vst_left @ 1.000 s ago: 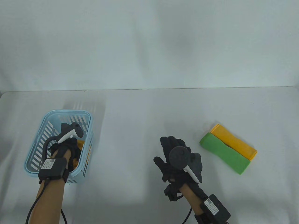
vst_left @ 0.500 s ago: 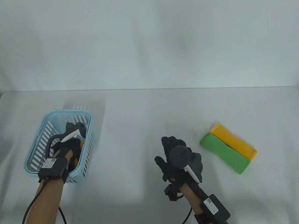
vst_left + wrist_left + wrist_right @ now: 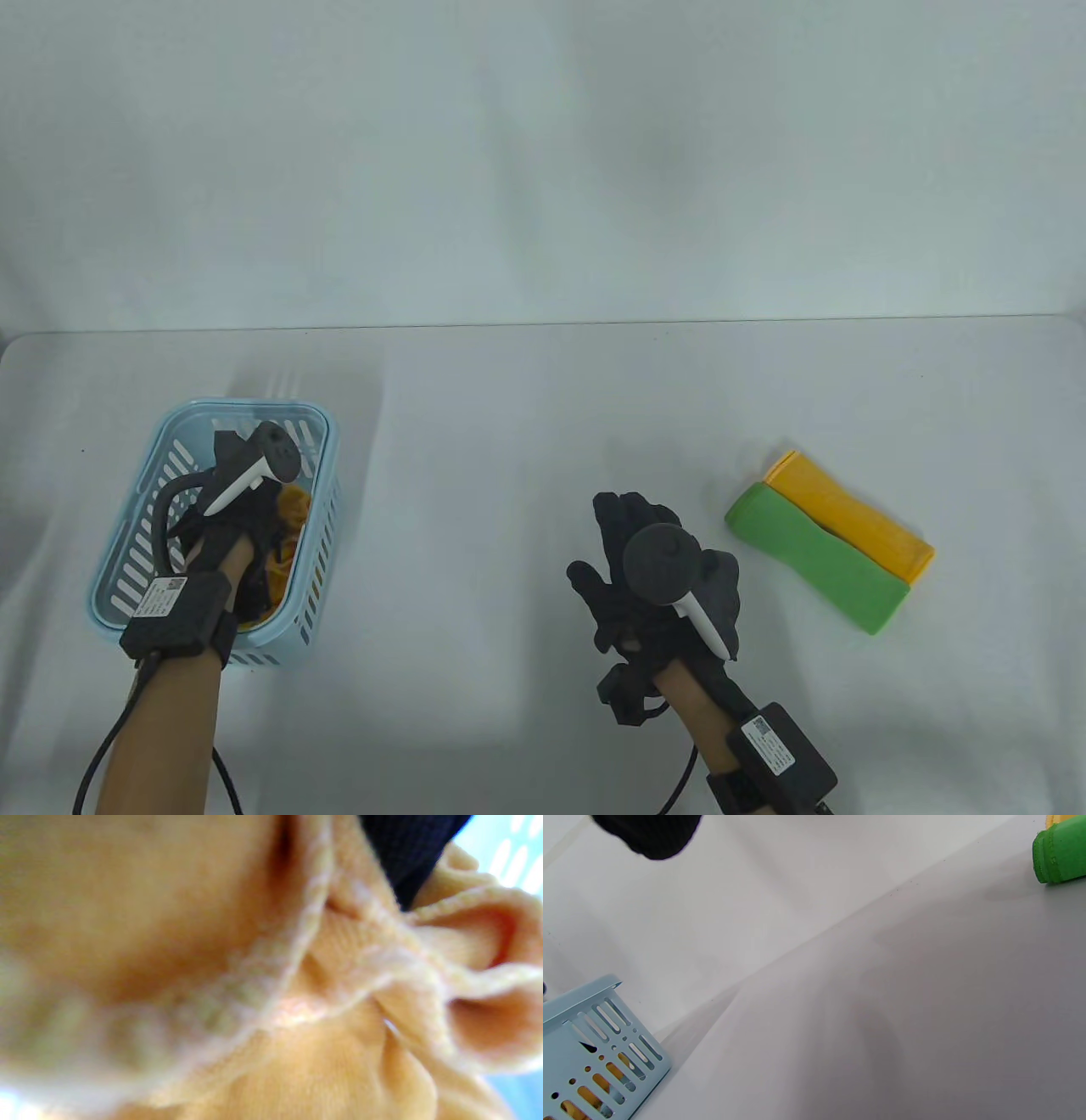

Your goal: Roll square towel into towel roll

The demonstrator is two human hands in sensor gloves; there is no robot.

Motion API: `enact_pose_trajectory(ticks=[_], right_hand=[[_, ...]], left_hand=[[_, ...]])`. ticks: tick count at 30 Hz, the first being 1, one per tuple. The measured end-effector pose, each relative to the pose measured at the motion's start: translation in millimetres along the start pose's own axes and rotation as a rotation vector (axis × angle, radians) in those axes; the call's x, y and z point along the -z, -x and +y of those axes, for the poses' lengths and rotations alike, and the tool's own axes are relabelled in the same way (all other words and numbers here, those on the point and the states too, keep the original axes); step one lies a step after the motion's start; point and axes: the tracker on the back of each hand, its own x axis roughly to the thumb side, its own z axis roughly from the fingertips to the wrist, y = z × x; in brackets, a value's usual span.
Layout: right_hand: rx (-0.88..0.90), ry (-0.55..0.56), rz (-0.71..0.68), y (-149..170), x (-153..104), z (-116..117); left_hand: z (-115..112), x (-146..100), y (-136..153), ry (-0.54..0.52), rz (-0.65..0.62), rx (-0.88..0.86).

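Terrycloth with a stitched hem fills the left wrist view: the orange towel (image 3: 339, 993), bunched into soft folds, lies inside the slotted pale-blue plastic basket (image 3: 127, 543). The left hand (image 3: 233, 526) reaches into it; whether its fingers grip the cloth cannot be told. A smooth grey-white surface (image 3: 509, 424) meets a plain pale wall. The right hand (image 3: 653, 586) hovers with fingers relaxed and spread, near two finished rolls, green (image 3: 814, 560) and yellow (image 3: 857, 518), touching side by side.
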Motion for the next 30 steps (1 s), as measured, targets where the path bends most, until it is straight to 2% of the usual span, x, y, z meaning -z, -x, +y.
enact_pose_trajectory(ticks=[6, 17, 24, 30], right_hand=[[0.012, 0.000, 0.016, 4.1, 1.7, -1.5], [0.029, 0.012, 0.011, 5.9, -2.3, -6.2], [0.031, 0.021, 0.010, 6.8, -3.6, -6.6], [0.040, 0.022, 0.025, 9.2, -2.9, -7.6]], left_hand=[[49.6, -27.8, 8.9, -0.119, -0.001, -0.097], [131.7, -102.8, 9.1, -0.398, -0.063, -0.199], [172.9, -152.2, -0.2, -0.556, -0.186, -0.340], [191.9, -181.6, -15.0, -0.577, -0.361, -0.516]])
